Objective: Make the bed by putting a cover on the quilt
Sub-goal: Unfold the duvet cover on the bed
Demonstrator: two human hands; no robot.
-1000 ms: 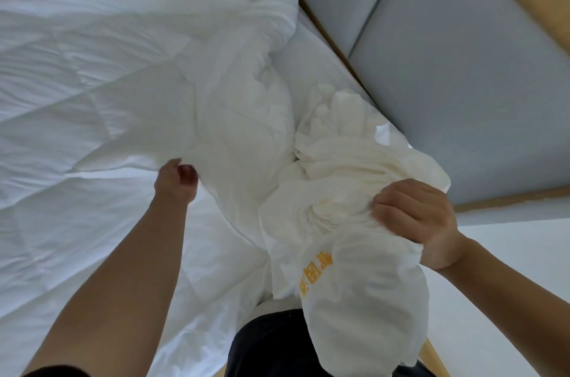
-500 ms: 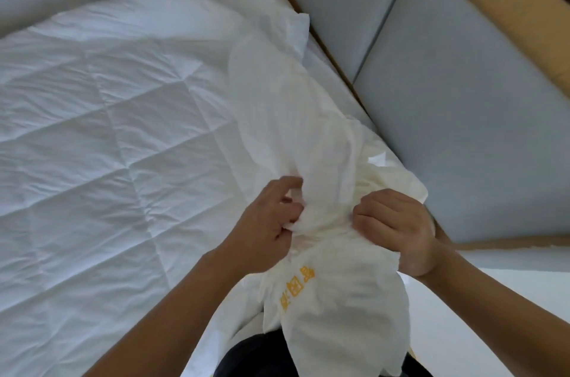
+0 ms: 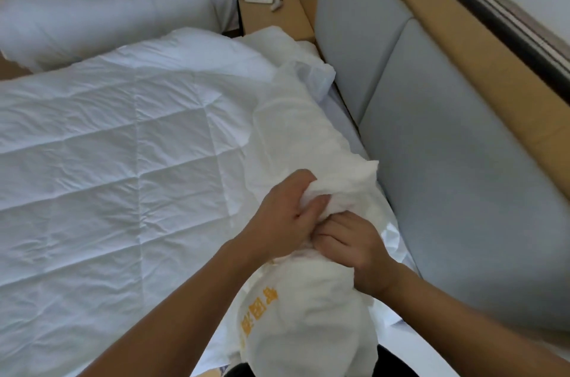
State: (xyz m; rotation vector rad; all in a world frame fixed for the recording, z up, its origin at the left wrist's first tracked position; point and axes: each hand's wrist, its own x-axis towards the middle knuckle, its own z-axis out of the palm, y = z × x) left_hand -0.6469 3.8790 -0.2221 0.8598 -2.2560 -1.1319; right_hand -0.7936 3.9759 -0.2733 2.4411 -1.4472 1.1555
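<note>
Your left hand [image 3: 287,210] and right hand [image 3: 354,250] both clutch the bunched cover [image 3: 308,136]. The quilt [image 3: 123,161] lies mostly bare, so the covering looks barely begun.

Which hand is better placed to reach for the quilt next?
Probably the left: the left hand grips the cover on the side facing the quilt, while the right hand grips it nearer the padded headboard.
</note>
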